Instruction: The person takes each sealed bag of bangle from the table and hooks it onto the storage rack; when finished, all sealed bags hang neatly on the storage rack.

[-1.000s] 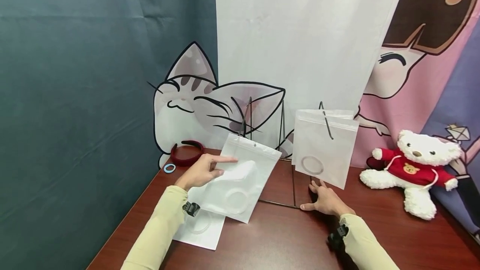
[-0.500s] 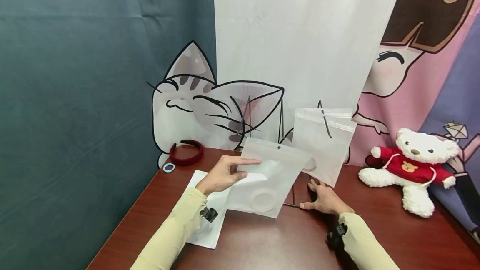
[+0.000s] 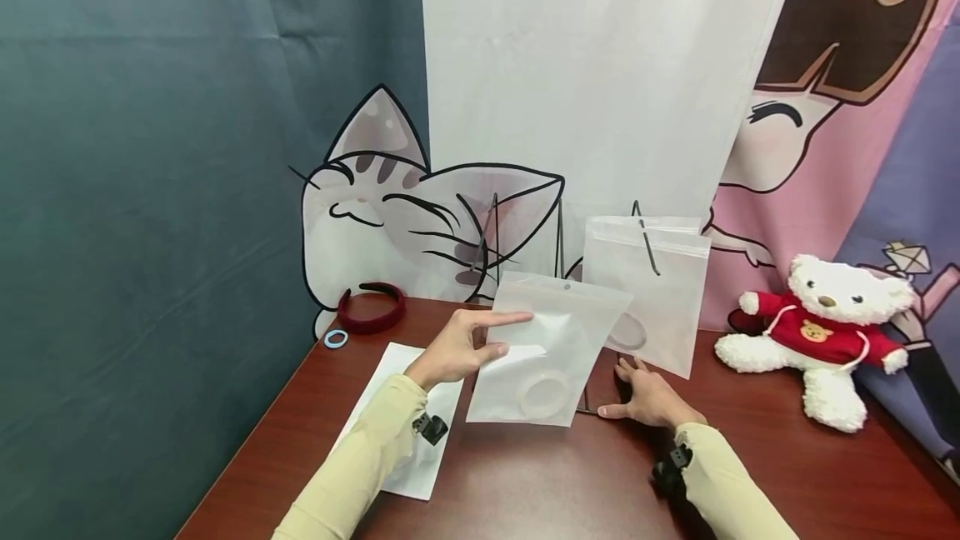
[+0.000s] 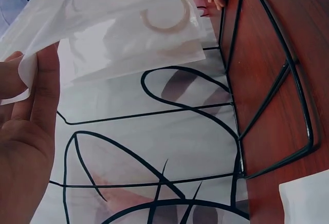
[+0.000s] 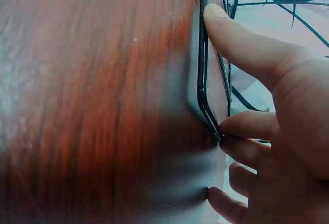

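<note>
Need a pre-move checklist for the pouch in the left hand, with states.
1. Grip: ok. The left hand pinches the held pouch by its edge.
2. Hang hole uncovered: ok, no finger over it.
3. Rack steadied: ok. The right hand touches the base of the wire rack.
4. Hole lined up with the middle hook: cannot tell; the head view doesn't settle depth.
5. Held pouch clear of the hanging pouches: cannot tell; they overlap in the head view.
</note>
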Action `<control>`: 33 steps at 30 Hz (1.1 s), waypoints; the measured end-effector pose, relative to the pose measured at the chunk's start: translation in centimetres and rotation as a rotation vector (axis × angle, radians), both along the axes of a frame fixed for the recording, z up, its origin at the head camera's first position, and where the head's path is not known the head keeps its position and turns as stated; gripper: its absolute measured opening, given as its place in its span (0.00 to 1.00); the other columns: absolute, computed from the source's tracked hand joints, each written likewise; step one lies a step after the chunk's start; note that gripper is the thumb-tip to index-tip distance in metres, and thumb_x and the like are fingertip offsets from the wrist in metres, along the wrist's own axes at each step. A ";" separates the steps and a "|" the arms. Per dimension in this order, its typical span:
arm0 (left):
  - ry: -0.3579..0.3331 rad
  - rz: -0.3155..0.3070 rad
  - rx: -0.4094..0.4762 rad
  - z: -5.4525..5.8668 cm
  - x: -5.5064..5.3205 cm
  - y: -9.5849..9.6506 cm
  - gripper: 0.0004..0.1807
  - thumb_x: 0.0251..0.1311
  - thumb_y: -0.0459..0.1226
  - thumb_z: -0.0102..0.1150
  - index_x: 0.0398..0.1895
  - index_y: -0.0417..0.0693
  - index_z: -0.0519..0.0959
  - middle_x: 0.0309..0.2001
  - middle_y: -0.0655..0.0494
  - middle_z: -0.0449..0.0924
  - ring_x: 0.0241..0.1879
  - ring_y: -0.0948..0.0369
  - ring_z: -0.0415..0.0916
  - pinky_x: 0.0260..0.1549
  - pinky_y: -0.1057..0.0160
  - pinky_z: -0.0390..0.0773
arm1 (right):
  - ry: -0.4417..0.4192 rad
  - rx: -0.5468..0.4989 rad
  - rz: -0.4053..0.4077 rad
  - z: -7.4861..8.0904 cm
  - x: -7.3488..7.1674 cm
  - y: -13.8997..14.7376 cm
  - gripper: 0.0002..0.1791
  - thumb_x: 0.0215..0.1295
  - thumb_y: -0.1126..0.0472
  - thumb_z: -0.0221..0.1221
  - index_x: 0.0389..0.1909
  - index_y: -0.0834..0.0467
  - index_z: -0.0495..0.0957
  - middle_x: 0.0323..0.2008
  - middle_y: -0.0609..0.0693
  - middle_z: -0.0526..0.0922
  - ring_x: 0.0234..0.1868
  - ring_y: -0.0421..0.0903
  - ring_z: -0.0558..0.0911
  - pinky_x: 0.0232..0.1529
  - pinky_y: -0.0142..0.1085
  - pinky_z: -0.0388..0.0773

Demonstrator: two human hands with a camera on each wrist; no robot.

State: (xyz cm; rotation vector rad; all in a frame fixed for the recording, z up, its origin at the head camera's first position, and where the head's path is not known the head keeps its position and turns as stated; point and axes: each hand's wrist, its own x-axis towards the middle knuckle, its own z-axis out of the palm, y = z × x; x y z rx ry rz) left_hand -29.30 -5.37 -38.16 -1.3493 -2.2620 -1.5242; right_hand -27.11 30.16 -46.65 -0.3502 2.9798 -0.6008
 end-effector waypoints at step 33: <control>-0.126 0.030 0.064 -0.2 -2.1 1.1 0.34 0.62 0.22 0.59 0.72 0.49 0.78 0.16 0.65 0.54 0.15 0.67 0.51 0.19 0.69 0.57 | 0.020 0.000 -0.012 -0.2 -0.1 -0.1 0.54 0.54 0.44 0.79 0.71 0.75 0.69 0.75 0.76 0.65 0.75 0.76 0.63 0.71 0.66 0.67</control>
